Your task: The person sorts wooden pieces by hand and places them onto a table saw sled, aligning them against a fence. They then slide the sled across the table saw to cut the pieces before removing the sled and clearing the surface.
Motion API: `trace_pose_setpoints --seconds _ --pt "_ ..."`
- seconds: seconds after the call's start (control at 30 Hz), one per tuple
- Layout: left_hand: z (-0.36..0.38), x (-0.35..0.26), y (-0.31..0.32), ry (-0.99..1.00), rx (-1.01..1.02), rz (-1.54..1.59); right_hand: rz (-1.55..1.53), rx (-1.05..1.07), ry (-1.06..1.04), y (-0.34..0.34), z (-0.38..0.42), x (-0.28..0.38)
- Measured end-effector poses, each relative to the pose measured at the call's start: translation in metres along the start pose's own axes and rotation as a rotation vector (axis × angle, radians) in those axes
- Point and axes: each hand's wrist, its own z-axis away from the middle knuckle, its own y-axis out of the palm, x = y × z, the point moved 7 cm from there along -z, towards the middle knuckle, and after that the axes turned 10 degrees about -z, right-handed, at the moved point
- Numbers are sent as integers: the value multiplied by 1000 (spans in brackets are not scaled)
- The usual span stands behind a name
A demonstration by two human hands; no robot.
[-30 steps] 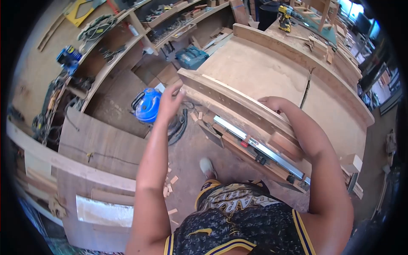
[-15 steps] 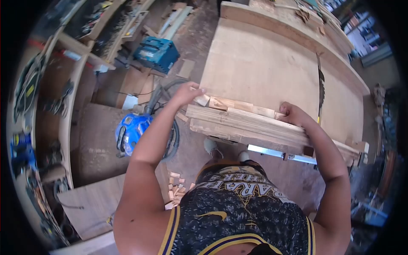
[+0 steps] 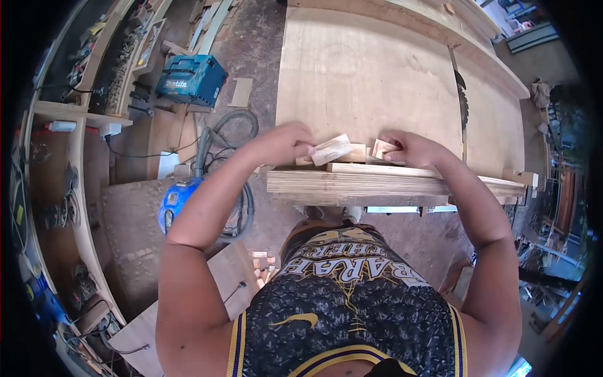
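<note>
Near the front edge of the wooden table, my left hand pinches a small pale wood block, held tilted above other pieces. My right hand has its fingers closed on a second small wood block, a short way to the right. Between the hands, another light wood piece lies along the edge. A stack of long wood strips runs along the table front, just below both hands.
The toothed saw blade stands up through a slot right of my right hand. A long wooden fence crosses the far side. On the floor at left are a teal case, a blue vacuum with its hose, and small offcuts.
My left hand has raised and turned its block over the row. My right hand has moved left along the row and now grips a block. The camera view has also shifted.
</note>
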Motion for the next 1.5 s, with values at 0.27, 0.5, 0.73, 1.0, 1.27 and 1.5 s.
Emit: trace_pose_setpoints --seconds 0.27,0.5,0.73,1.0,1.27,1.5 --pt "-28 -17 1 -456 213 112 120 233 136 -15 -10 4" --pt "2 20 -10 -390 126 210 -29 252 -34 34 -40 36" --pt "213 17 22 -744 -771 811 227 356 -25 51 -76 33" --pt "373 -209 426 -1448 -1655 1363 -423 264 -168 13 -111 11" --pt "417 -382 717 -1702 -1717 1322 269 1030 -360 331 88 121" --pt "659 -430 777 -2331 -1343 713 104 938 -476 604 164 20"
